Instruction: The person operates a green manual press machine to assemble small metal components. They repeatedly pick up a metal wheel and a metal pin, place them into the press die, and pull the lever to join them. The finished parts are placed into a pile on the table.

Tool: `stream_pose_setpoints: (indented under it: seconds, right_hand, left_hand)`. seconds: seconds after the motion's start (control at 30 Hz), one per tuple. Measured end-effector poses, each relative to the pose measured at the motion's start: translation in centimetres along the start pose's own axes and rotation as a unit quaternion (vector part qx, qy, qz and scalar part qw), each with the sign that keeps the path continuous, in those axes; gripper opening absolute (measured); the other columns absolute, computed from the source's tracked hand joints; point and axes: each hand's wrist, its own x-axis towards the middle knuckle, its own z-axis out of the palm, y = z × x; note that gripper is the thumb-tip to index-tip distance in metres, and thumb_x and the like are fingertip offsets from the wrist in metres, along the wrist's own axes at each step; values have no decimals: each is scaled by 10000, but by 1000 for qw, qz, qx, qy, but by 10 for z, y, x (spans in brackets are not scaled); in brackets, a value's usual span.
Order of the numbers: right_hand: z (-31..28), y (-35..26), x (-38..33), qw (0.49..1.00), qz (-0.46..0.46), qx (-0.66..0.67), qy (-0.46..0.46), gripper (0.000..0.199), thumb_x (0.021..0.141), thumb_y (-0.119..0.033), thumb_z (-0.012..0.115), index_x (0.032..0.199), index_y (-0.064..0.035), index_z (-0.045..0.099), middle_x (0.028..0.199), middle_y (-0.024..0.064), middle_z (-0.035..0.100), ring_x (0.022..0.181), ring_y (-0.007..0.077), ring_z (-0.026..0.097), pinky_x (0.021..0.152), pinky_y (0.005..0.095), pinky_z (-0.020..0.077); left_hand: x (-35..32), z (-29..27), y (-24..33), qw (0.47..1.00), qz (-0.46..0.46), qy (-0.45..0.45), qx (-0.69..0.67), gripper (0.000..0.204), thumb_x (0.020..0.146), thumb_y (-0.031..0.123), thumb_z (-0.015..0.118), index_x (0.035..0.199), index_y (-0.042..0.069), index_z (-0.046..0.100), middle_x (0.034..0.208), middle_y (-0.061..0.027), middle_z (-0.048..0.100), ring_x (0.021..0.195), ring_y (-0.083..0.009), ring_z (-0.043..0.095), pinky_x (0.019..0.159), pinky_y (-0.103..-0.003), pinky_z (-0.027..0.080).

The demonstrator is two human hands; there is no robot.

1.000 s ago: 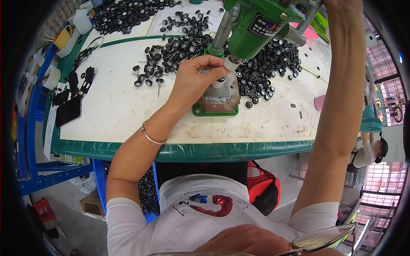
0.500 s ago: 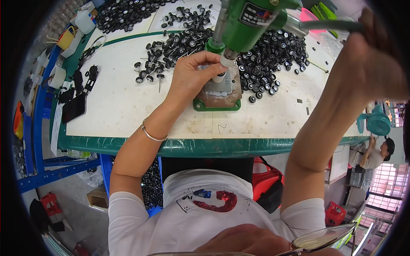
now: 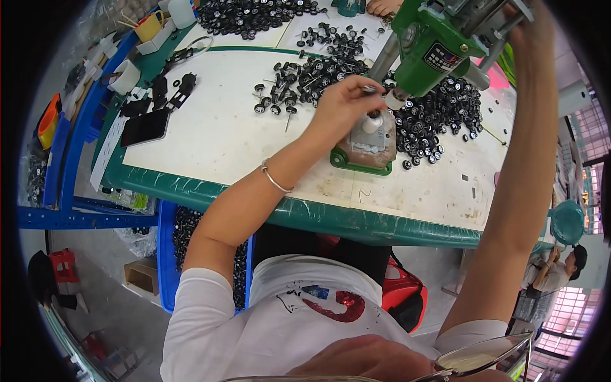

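Note:
A green hand press (image 3: 429, 57) stands on the table over a rust-stained base plate (image 3: 366, 156). On that plate is a short white post (image 3: 372, 124) with a small black piece at its top. My left hand (image 3: 347, 105) is beside the post, under the press ram, its fingertips pinched on a small black wheel (image 3: 369, 90) that they partly cover. High at the right, my right hand (image 3: 528, 28) is closed at the end of the press lever (image 3: 503, 38); the picture's dark rim hides part of its fingers.
Black toy wheels (image 3: 433, 118) lie heaped right of the press, and wheels on axles (image 3: 286, 89) to its left. A phone (image 3: 145, 127) rests at the left. Another person's hand (image 3: 384, 6) shows at the far edge. A blue bin (image 3: 167, 254) of small black parts stands below the table.
My right hand and the lever have risen. My left hand has drawn up off the post, a wheel now showing in its fingertips. The whole view has shifted and tilted.

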Motion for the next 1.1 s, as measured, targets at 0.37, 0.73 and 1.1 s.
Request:
stream_pose_setpoints:
  seconds: [0.37, 0.73, 1.1]
  right_hand:
    - [-107, 43, -53, 975, 22, -222, 0, 257, 961, -257, 507, 1042, -35, 607, 895, 48, 640, 694, 131, 571, 642, 267, 486]
    - [-146, 60, -271, 789, 89, -533, -293, 173, 867, -217, 650, 977, -83, 649, 860, 52, 603, 693, 224, 608, 626, 324, 498]
    - [-102, 73, -241, 895, 33, -396, -205, 139, 862, -135, 647, 983, -69, 665, 863, 57, 582, 673, 182, 588, 623, 305, 478]
  left_hand:
    - [5, -69, 61, 825, 14, 63, 561, 204, 760, 236, 705, 787, 38, 666, 622, -44, 598, 559, -121, 530, 531, -279, 405]
    - [-32, -76, 46, 628, -67, 43, 774, 212, 760, 276, 676, 794, 70, 709, 733, -134, 683, 705, -313, 662, 652, -409, 508]
    - [-12, -22, 39, 940, -65, 20, 333, 159, 817, 113, 727, 923, 10, 669, 800, -51, 692, 637, -60, 613, 484, -176, 372]
